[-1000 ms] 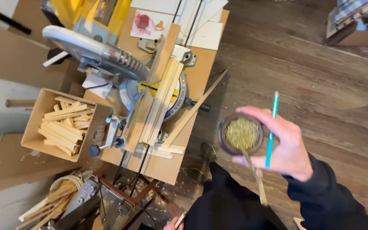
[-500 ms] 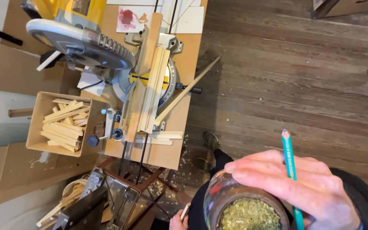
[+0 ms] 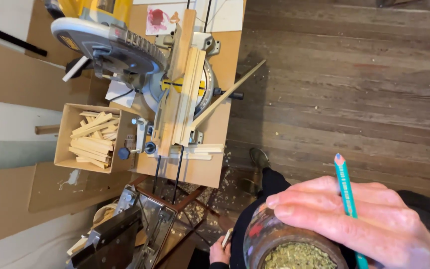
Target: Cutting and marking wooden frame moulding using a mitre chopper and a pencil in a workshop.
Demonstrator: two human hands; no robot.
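Right hand (image 3: 354, 224) is wrapped around the top of a glass jar (image 3: 274, 239), with its fingers curled tight on the rim. A teal pencil (image 3: 347, 192) is tucked between those same fingers and sticks up past them. The jar is full of dry green flakes (image 3: 299, 256).

Left hand (image 3: 219, 251) hangs low, just left of the jar. It looks closed around something small and pale, but I cannot tell what that is.

Up and to the left of the jar stands a big saw (image 3: 110, 45) on a wooden bench (image 3: 200, 169). Long wood strips (image 3: 187, 99) lie across the saw's base. A cardboard box (image 3: 65, 144) full of short wood pieces (image 3: 93, 137) sits farther left of the jar, beside the saw. Wood chips (image 3: 205, 199) lie on the plank floor (image 3: 349, 99) between the bench and the jar.
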